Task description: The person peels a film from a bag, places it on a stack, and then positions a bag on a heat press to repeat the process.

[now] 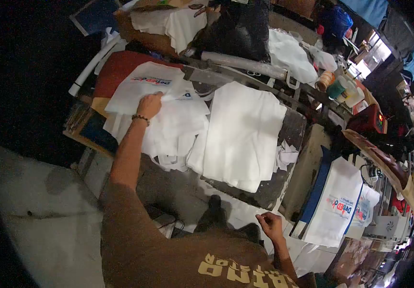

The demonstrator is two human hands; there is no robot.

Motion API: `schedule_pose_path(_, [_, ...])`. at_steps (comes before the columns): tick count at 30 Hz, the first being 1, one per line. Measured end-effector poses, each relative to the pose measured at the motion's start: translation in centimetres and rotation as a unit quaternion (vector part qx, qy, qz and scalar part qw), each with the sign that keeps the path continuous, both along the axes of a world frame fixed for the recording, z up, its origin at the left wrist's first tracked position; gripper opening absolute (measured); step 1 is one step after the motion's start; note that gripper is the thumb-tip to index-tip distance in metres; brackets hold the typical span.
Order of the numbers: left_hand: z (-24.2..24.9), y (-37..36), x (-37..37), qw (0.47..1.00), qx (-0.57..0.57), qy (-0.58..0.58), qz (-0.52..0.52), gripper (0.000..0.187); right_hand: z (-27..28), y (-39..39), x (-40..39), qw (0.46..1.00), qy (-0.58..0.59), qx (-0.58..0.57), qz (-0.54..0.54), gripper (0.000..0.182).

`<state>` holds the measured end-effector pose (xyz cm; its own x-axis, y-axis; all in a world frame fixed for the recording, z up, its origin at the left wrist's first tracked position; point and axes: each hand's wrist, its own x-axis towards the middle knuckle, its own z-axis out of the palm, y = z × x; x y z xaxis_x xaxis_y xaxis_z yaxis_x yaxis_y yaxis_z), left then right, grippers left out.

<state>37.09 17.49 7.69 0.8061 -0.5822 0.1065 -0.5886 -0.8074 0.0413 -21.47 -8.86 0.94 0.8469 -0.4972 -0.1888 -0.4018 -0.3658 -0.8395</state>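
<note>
At the left of the head view, my left hand (149,105), with a beaded bracelet on its wrist, pinches the edge of a white tote bag (139,86) printed in blue and red. That bag lies on a pile of similar white bags (175,126), one with part of a blue print showing. To the right is a stack of plain white bags (245,132) lying flat on a dark board. My right hand (270,225) hangs low in front of my body, fingers curled and thumb against the forefinger, with nothing visible in it.
A printed white bag (334,204) lies on a blue-edged platen (313,192) at right. Behind it is a red device (368,120) with lit digits. A plastic-wrapped roll (245,65) and a black plastic bag (238,33) lie along the back. Containers (344,91) stand at upper right.
</note>
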Motion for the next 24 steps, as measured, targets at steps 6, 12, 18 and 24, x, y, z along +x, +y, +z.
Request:
schedule_pose_path(6, [0.7,3.6,2.1,0.993,-0.043,-0.110,0.000,0.031,-2.6,0.3,4.2,0.992,-0.045,-0.021,0.114,0.025])
schedule_pose_path(12, [-1.3,1.5,-6.9,0.990,-0.123,-0.031,-0.060,0.061,-1.3,0.9,11.5,0.988,-0.046,0.054,0.140,0.024])
schedule_pose_path(18, [-4.1,-2.7,-12.0,0.990,0.085,-0.101,0.048,0.081,1.6,1.1,19.3,0.964,-0.117,0.035,0.235,0.022])
schedule_pose_path(24, [-0.3,0.7,-4.6,0.997,0.032,0.038,-0.065,0.042,-2.0,0.1,18.0,0.972,-0.093,-0.003,0.215,0.019])
